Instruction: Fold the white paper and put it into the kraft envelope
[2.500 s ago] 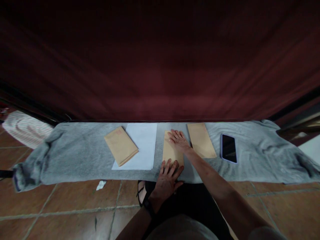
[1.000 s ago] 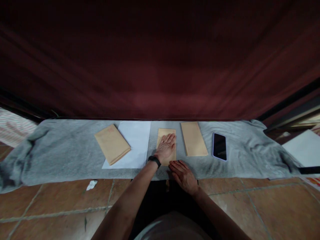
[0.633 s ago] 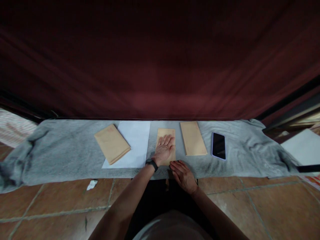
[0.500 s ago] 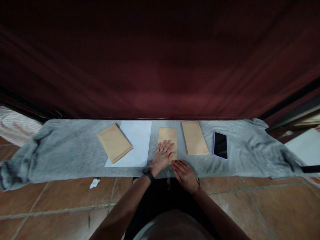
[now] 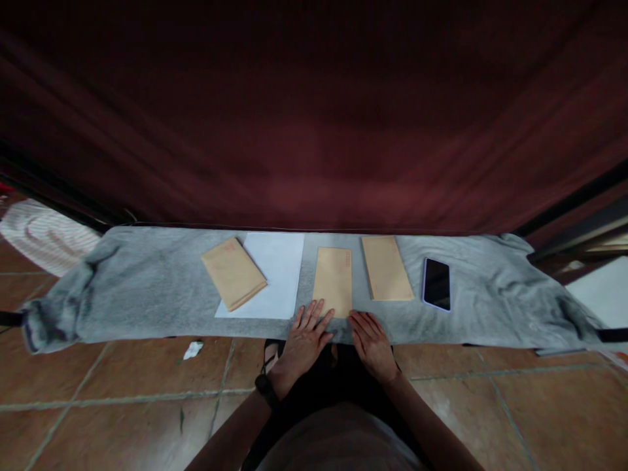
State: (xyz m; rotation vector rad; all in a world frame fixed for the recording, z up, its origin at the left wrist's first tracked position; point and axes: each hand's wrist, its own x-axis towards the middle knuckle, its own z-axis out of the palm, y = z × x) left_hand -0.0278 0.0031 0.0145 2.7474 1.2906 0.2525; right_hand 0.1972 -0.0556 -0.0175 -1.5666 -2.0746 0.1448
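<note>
A brown paper envelope [image 5: 333,278] lies flat in front of me, with small red print at its upper right. The spread fingertips of my left hand [image 5: 305,337] rest on its near left corner; a dark watch is on that wrist. At the near right corner lies my right hand [image 5: 371,343], its fingers stretched out flat and close together. Neither hand grips anything. To the right is a stack of brown envelopes [image 5: 387,268]. Another pile of envelopes [image 5: 233,273] lies slanted on white paper [image 5: 282,275] at the left.
A phone [image 5: 436,284] with a light purple edge lies right of the envelope stack. Grey cloth [image 5: 152,288] covers the narrow surface. Behind it rises a dark red upright surface [image 5: 314,144]. A crumpled white scrap [image 5: 193,350] is on the tiled floor.
My left hand has slid back toward me, from the middle of the envelope to its near edge. My right hand stays by the near right corner. The view has shifted slightly.
</note>
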